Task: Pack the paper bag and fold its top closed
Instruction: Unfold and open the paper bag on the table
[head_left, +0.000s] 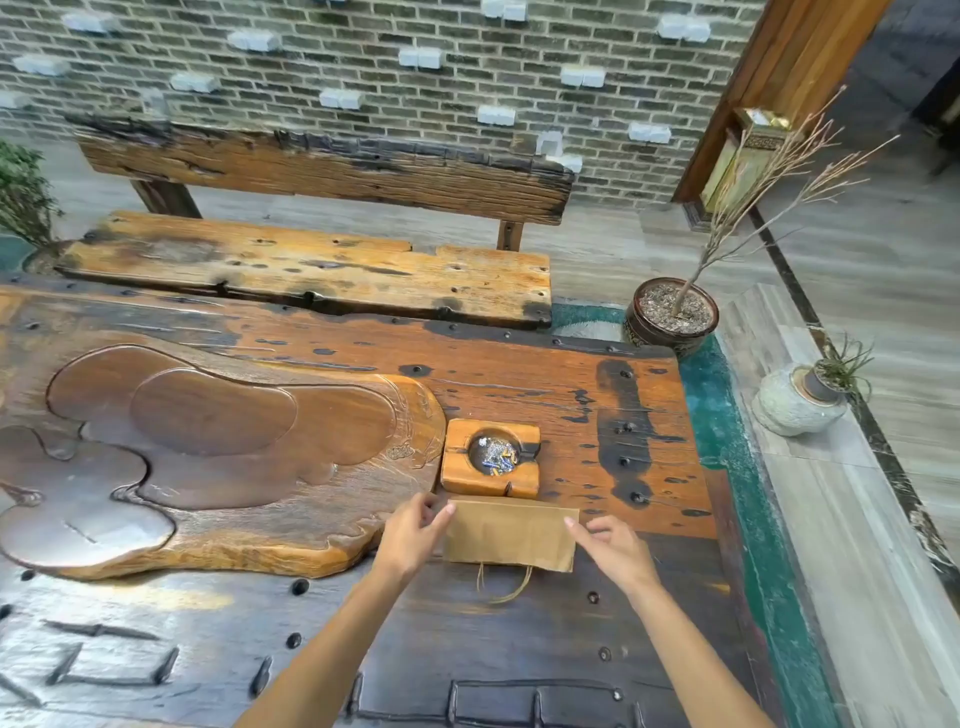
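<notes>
A brown paper bag (511, 532) lies flat on the dark wooden table (519, 649), its twine handle (506, 584) pointing toward me. My left hand (413, 535) rests at the bag's left edge, fingers spread and touching the upper left corner. At the bag's right edge is my right hand (610, 545), fingers apart, index tip on the paper near the upper right corner. Neither hand has closed on the bag. Whether anything is inside the bag cannot be told.
A square wooden ashtray (491, 460) with butts sits just beyond the bag. A carved tea tray (208, 457) fills the table's left. Behind stands a wooden bench (311, 270). A potted dry branch (672, 317) and a stone planter (800, 400) stand right of the table edge.
</notes>
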